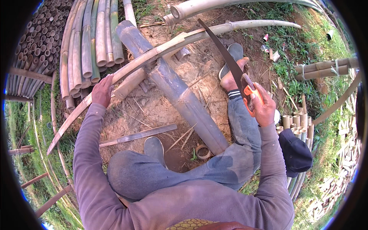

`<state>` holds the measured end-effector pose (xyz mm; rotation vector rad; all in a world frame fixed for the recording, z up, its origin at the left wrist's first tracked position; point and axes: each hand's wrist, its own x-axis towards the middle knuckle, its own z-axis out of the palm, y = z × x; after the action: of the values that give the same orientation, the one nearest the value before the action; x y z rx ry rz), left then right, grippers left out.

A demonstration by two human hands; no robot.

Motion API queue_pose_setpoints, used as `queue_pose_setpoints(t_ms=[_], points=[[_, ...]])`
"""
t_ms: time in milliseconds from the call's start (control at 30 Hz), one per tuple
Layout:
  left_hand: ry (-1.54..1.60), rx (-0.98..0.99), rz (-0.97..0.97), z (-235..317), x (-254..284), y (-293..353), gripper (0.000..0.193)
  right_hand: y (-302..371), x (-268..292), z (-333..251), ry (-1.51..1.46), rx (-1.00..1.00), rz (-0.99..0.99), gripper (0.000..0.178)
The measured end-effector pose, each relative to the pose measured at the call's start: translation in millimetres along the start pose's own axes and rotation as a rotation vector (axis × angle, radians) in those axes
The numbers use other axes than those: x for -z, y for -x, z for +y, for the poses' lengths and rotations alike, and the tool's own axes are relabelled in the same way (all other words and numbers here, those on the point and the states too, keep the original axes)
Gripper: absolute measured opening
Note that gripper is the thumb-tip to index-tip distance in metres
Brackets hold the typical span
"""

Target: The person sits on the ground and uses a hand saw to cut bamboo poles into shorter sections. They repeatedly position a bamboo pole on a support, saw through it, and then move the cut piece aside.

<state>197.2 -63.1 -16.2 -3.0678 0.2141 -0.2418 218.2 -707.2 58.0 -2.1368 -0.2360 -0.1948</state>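
My right hand [264,107] is wrapped round the orange handle of a handsaw [226,53], whose dark blade slants up and away to the left. The blade's tip reaches the long bamboo pole [161,49]; whether it touches, I cannot tell. At the left, my left hand [102,91] grips that same pole, which looks split or shaved along part of its length. The pole crosses over a thick grey bamboo beam [184,97], near a notch in the beam. The beam runs diagonally down to my right leg.
Stacked bamboo poles [90,42] lie at the far left. Another thick bamboo pole [207,7] lies at the far edge. A flat bamboo strip [138,135] and a short bamboo ring [203,151] rest on the ground before me. Near my right elbow, a dark cap [294,152] sits on upright bamboo pieces [297,122].
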Motion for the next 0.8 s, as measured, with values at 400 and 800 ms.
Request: queue_pose_setpoints(t_ms=[400,800], points=[[0.002,0.016,-0.033,-2,1,-1,0.061,-26,-12,12,0.007,-0.012,-0.014,0.042],[0.004,0.019,-0.008,1,0,2,0.06,-34,-20,20,-0.047,0.004,0.027,0.042]])
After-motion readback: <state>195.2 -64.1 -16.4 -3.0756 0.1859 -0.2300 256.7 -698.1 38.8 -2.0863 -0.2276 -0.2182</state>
